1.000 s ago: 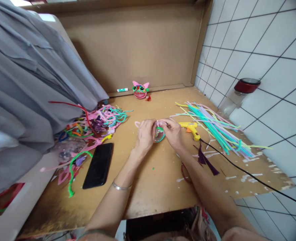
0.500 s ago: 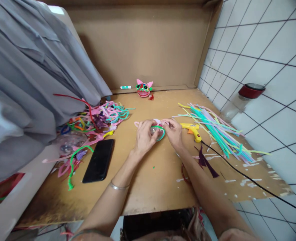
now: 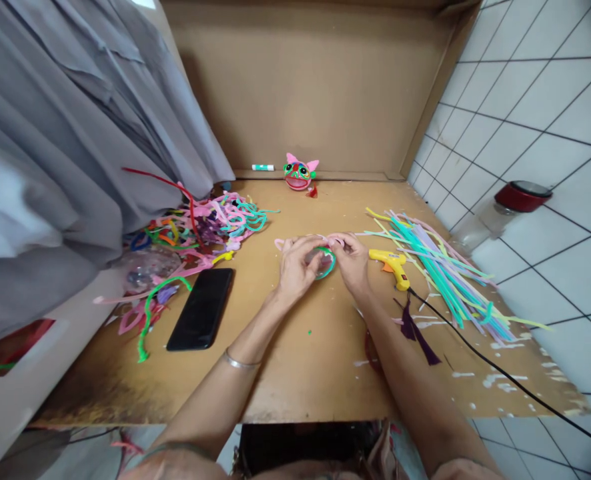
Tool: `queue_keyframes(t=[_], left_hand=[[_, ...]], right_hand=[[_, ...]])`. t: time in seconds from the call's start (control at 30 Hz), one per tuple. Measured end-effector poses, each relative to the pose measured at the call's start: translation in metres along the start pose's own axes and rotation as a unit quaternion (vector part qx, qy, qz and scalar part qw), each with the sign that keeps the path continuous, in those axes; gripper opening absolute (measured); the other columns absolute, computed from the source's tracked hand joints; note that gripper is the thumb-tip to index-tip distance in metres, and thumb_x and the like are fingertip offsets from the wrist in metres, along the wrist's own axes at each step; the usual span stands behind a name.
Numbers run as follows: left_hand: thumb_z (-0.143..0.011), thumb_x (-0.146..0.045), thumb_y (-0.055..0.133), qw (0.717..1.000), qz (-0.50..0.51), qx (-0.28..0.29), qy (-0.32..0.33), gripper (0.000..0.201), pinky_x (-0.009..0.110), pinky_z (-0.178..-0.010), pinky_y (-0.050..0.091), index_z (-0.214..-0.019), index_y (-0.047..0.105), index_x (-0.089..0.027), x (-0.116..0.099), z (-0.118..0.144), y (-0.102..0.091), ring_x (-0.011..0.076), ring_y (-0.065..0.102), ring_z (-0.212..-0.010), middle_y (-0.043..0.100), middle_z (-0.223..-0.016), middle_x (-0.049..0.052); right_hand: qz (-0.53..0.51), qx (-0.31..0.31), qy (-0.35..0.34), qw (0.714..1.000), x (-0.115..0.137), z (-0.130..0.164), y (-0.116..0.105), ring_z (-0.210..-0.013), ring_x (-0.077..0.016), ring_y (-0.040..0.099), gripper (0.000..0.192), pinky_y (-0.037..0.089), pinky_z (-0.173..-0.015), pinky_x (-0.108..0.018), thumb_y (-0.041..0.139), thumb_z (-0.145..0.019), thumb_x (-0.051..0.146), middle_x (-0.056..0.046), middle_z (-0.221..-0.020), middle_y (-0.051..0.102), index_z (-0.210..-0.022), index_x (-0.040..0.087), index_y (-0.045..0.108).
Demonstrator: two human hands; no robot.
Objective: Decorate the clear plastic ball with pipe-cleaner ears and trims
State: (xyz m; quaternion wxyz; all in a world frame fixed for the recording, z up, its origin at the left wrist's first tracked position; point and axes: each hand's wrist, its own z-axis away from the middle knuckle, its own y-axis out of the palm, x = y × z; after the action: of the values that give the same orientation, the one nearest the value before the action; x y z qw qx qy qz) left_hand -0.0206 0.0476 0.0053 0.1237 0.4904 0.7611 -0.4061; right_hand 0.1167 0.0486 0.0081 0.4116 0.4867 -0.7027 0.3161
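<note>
Over the middle of the table, my left hand [image 3: 298, 265] is closed around a clear plastic ball [image 3: 321, 264] with a green pipe-cleaner rim. My right hand [image 3: 351, 261] pinches a piece of pink pipe cleaner [image 3: 334, 241] against the ball's upper edge. Pink loops poke out behind my left fingers; the rest of the piece is hidden by both hands. A yellow hot glue gun [image 3: 391, 265] lies just right of my right hand. At the back sits a finished-looking animal head [image 3: 299, 172] with pink ears and a red mouth.
A heap of coloured pipe cleaners [image 3: 210, 223] lies left, by a black phone [image 3: 200, 310]. Straight pipe cleaners [image 3: 435, 267] spread on the right, near a purple tassel [image 3: 415, 333] and the glue gun's cord [image 3: 495, 367]. A glue stick or marker [image 3: 262, 167] and a red-lidded jar [image 3: 500, 213] stand farther off.
The view has shifted slightly, so things appear a little to the right. My right fingers have drawn closer to my left at the ball's upper edge; both hands keep their hold.
</note>
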Motion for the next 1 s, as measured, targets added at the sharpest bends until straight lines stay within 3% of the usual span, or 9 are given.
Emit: queue_keyframes(t=[0.23,0.53,0.77,0.83,1.0], left_hand=[[-0.086,-0.022,0.058,1.000,0.001,0.006,-0.018,0.021,0.042,-0.097,0.042,-0.103,0.070,-0.022,0.000,-0.002,0.000,0.0216,0.062,-0.105,0.073,-0.109,0.006],[-0.085,-0.023,0.060,1.000,0.010,-0.009,-0.019,0.019,0.043,-0.096,0.044,-0.102,0.070,-0.021,0.002,-0.003,0.001,0.0225,0.062,-0.103,0.073,-0.108,0.007],[-0.085,-0.021,0.059,1.000,-0.006,0.013,0.006,0.023,0.044,-0.093,0.045,-0.106,0.069,-0.021,-0.001,-0.001,0.003,0.0235,0.060,-0.103,0.072,-0.111,0.008],[-0.085,-0.020,0.058,1.000,-0.009,0.011,0.013,0.025,0.043,-0.093,0.045,-0.107,0.069,-0.021,0.000,0.000,0.004,0.0239,0.059,-0.103,0.072,-0.111,0.008],[-0.086,-0.018,0.056,0.999,-0.005,0.004,0.043,0.026,0.041,-0.093,0.045,-0.109,0.067,-0.022,0.001,0.001,0.008,0.0226,0.057,-0.102,0.071,-0.110,0.007]], right_hand=[[0.013,0.008,0.009,1.000,-0.004,-0.003,0.002,-0.076,-0.0165,0.059,0.019,0.050,-0.076,-0.031,0.060,-0.077,0.038,-0.003,-0.078,0.065,-0.076,0.020,0.067],[-0.035,0.021,0.043,0.998,0.002,0.008,-0.005,-0.086,-0.0188,0.065,0.032,0.053,-0.082,-0.035,0.064,-0.075,0.044,-0.008,-0.094,0.070,-0.096,0.019,0.062],[0.076,-0.023,-0.030,0.996,0.007,0.006,-0.011,-0.099,-0.0198,0.061,0.041,0.050,-0.089,-0.037,0.061,-0.079,0.038,-0.011,-0.112,0.065,-0.116,0.019,0.061],[0.081,0.001,-0.036,0.996,0.009,0.002,-0.008,-0.098,-0.0194,0.061,0.038,0.050,-0.086,-0.035,0.060,-0.080,0.039,-0.010,-0.109,0.065,-0.113,0.020,0.063],[0.033,0.011,-0.023,0.999,0.004,-0.003,0.002,-0.075,-0.0168,0.059,0.022,0.049,-0.076,-0.033,0.061,-0.079,0.040,-0.004,-0.079,0.066,-0.079,0.018,0.066]])
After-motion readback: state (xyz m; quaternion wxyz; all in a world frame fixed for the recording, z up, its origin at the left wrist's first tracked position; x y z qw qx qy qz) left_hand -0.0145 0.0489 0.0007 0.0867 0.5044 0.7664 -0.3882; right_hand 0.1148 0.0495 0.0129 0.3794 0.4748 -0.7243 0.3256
